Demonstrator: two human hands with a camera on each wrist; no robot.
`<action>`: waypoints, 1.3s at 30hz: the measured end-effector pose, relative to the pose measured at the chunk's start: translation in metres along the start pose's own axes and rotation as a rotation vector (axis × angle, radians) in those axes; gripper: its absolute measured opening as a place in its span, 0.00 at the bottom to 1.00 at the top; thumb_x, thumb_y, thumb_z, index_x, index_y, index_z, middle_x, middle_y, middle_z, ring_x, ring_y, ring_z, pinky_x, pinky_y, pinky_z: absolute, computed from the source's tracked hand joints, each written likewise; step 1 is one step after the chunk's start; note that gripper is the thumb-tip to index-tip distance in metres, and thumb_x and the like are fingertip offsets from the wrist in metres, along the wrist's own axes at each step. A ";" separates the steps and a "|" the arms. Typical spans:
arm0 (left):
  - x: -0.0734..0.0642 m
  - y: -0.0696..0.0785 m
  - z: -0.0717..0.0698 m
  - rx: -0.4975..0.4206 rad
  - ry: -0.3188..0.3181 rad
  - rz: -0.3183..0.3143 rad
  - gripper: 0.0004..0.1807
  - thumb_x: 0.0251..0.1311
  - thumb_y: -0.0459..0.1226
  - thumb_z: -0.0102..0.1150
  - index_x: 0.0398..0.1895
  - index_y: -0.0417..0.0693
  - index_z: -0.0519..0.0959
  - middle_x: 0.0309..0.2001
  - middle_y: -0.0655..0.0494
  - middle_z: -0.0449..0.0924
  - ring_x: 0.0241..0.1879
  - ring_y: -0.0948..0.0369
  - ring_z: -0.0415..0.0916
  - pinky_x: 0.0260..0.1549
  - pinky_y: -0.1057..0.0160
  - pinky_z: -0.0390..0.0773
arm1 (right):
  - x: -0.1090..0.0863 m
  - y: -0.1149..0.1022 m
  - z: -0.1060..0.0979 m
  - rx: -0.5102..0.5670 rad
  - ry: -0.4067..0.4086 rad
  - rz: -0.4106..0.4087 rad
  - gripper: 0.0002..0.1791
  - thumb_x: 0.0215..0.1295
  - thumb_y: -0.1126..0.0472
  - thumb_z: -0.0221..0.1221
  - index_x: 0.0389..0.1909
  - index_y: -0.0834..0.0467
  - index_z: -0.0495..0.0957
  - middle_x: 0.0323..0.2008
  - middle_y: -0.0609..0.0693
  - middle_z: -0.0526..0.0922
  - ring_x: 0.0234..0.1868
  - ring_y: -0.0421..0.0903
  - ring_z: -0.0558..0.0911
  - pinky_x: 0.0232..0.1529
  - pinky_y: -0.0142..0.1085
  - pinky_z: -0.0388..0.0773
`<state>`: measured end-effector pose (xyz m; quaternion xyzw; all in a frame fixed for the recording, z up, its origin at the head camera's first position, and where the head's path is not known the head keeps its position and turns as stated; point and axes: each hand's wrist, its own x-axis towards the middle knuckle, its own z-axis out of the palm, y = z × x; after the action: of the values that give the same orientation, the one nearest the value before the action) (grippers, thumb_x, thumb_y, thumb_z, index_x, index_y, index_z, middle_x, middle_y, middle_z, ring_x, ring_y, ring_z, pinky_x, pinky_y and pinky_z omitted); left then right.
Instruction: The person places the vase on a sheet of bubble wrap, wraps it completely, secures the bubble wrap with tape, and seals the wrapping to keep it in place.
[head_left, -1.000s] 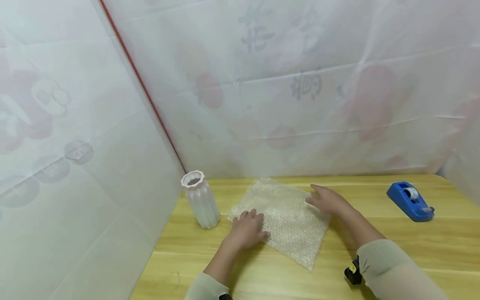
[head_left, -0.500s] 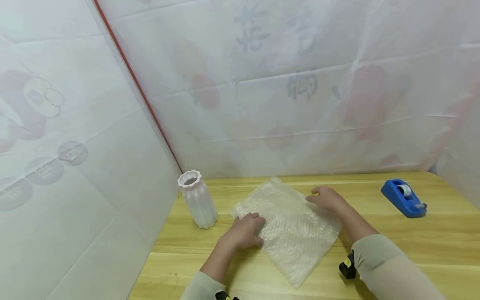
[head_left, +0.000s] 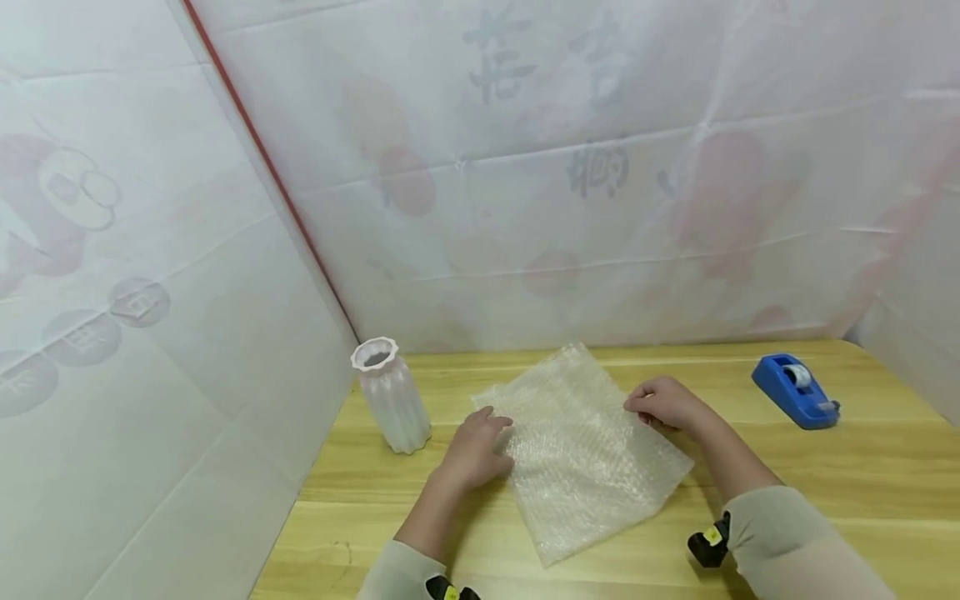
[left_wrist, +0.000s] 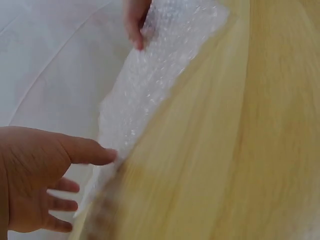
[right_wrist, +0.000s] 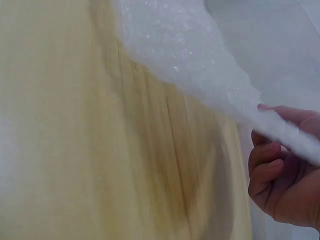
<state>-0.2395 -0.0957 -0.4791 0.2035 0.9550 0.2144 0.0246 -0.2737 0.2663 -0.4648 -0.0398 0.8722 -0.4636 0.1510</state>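
Note:
A clear sheet of bubble wrap (head_left: 581, 450) lies turned cornerwise in the middle of the wooden table, its right side lifted a little. My right hand (head_left: 667, 403) pinches that side; the right wrist view shows the wrap (right_wrist: 185, 50) passing between its thumb and curled fingers (right_wrist: 267, 170). At the left edge of the sheet is my left hand (head_left: 474, 447), fingers spread. In the left wrist view its thumb tip (left_wrist: 105, 156) is right at the wrap's edge, while the other fingers stay apart and grip nothing.
A white ribbed vase (head_left: 393, 400) with a scalloped rim stands upright left of the sheet. Toward the back right sits a blue tape dispenser (head_left: 797, 392) with a roll in it. White printed sheeting (head_left: 555, 208) walls the wooden table (head_left: 360, 525) at the back and sides.
The bubble wrap has turned, its near corner swinging left and its right corner moving out to the right. My right fingers have closed on its side; my left hand has slid slightly left.

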 end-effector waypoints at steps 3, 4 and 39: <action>-0.001 -0.001 0.000 -0.018 0.058 -0.094 0.30 0.55 0.45 0.69 0.61 0.47 0.76 0.61 0.40 0.71 0.60 0.42 0.69 0.53 0.43 0.74 | -0.009 0.005 -0.003 0.036 0.009 0.023 0.15 0.70 0.53 0.58 0.40 0.63 0.79 0.18 0.48 0.75 0.14 0.39 0.61 0.16 0.33 0.61; -0.001 -0.001 0.001 -0.029 0.067 -0.128 0.30 0.56 0.47 0.68 0.61 0.46 0.76 0.58 0.41 0.73 0.56 0.43 0.71 0.49 0.45 0.75 | -0.012 0.007 -0.003 0.047 0.010 0.032 0.15 0.70 0.52 0.58 0.38 0.62 0.78 0.18 0.48 0.75 0.14 0.40 0.62 0.16 0.33 0.62; 0.042 0.003 0.009 -0.513 0.197 -0.280 0.19 0.56 0.27 0.66 0.52 0.44 0.79 0.51 0.45 0.76 0.36 0.55 0.75 0.33 0.60 0.79 | -0.019 0.030 0.008 -0.214 0.139 0.033 0.21 0.70 0.50 0.57 0.18 0.57 0.75 0.16 0.48 0.71 0.18 0.45 0.65 0.23 0.40 0.66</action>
<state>-0.2754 -0.0726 -0.4844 0.0353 0.8863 0.4616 0.0118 -0.2513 0.2803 -0.4895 -0.0089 0.9255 -0.3670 0.0928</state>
